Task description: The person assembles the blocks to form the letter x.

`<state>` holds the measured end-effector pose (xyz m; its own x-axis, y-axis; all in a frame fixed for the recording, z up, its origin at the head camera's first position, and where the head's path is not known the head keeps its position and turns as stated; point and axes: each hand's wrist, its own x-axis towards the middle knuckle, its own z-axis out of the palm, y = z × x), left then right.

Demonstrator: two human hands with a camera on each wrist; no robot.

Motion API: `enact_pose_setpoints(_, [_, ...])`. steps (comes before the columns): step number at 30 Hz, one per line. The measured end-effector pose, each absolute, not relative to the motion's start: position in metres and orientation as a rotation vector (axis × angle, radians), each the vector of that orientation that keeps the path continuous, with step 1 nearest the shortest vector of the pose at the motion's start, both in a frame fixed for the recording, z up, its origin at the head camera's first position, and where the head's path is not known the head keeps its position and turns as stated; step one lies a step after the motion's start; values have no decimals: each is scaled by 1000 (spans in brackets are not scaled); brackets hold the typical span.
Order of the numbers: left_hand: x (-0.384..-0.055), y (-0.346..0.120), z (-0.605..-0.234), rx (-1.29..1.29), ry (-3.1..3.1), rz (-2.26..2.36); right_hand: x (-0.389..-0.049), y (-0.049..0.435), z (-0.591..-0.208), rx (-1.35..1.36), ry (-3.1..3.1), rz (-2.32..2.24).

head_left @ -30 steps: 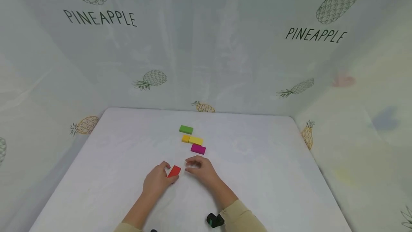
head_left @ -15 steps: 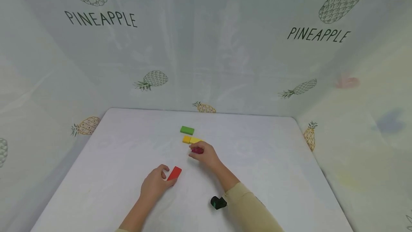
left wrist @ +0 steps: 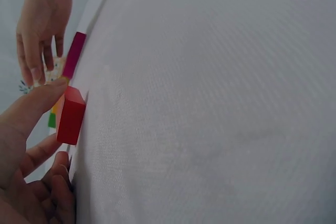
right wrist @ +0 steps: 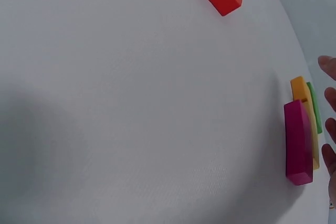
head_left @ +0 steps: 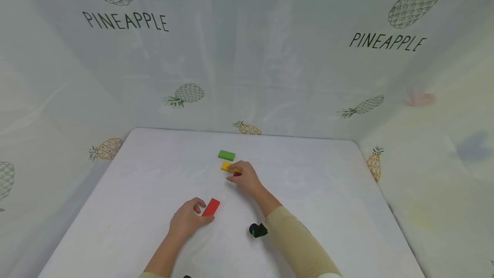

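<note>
My left hand [head_left: 187,218] pinches a red rectangular block [head_left: 211,207] between thumb and index finger; the left wrist view shows the block's end face towards the camera. Over the other blocks hovers my right hand [head_left: 248,178], its fingers spread apart and loosely bent with nothing gripped. It partly covers the magenta block [right wrist: 298,142] in the head view. In the right wrist view the fingertips stand apart from that block. Behind it lie a yellow block [right wrist: 315,148], mostly hidden, and a short orange-yellow block [head_left: 225,166].
A green block [head_left: 226,155] lies farthest back in the group. Below the right forearm, a small black object [head_left: 257,230] shows beside the sleeve. The white table [head_left: 162,166] ends at a patterned pineapple curtain [head_left: 270,76].
The right hand has moved forward from beside the red block to above the magenta and yellow blocks. My left hand stays nearly in place with the red block.
</note>
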<state>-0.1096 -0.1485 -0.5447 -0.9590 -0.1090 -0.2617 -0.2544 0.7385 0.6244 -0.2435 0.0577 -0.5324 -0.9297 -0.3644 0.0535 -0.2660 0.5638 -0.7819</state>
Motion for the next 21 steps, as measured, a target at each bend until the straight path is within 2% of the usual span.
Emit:
enact_pose_setpoints(11, [-106,-144,-540,-260,2759,933,-259,46,-532,-410,2733,-1136])
enact_pose_setpoints(21, [-107,-143,-543,-265,2758,908,-275,41,-537,-431,2812,-906])
